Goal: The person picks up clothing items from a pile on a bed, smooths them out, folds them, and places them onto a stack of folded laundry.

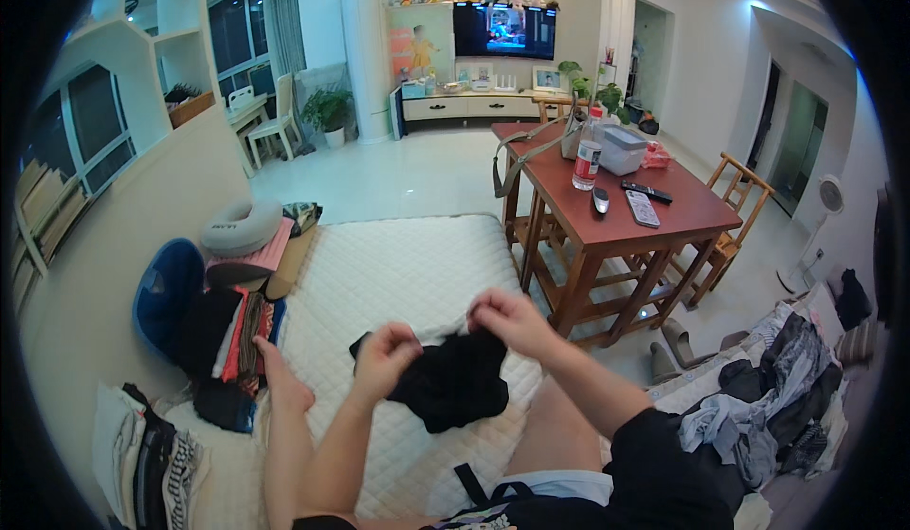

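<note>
A black cloth garment (455, 384) hangs between my two hands, low over the white quilted mattress pad (398, 267). My left hand (389, 356) pinches its left upper part with the fingers curled in. At its right upper edge my right hand (501, 317) grips the cloth between thumb and fingers. The garment's lower edge is uneven, and its exact kind cannot be told. My bare legs lie on either side of it.
Folded clothes (238, 341) stand in a blue container (167, 295) at left, with another folded stack (146, 452) nearer me. A loose heap of clothes (771, 395) lies at right. Beyond the pad stands a red-topped wooden table (547, 174) holding a plastic bottle (586, 153) and a phone (643, 208).
</note>
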Motion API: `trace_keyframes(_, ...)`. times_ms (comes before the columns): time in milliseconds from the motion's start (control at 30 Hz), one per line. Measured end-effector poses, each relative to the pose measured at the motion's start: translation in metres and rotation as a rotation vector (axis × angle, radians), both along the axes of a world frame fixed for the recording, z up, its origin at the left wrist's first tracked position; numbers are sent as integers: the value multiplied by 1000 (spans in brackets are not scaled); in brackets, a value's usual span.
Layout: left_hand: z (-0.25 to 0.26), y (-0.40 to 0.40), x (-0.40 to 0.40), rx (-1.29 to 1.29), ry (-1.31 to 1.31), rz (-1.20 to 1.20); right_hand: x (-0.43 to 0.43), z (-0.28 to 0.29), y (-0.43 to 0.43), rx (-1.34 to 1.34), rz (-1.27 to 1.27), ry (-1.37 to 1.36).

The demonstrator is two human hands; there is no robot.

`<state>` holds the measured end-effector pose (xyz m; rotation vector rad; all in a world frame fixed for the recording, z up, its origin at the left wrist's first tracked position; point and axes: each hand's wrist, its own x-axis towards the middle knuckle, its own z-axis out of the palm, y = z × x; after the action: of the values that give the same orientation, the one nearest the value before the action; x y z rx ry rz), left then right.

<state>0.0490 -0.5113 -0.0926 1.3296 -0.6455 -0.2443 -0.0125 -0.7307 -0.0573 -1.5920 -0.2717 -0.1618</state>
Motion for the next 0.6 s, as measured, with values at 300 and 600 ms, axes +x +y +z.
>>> trace_keyframes(300,173,21,8,613,-895,373,11,158,-23,-466,-82,-320)
trace_keyframes(600,207,73,51,1255,-826,645,5,259,-81,-960,-355,-623)
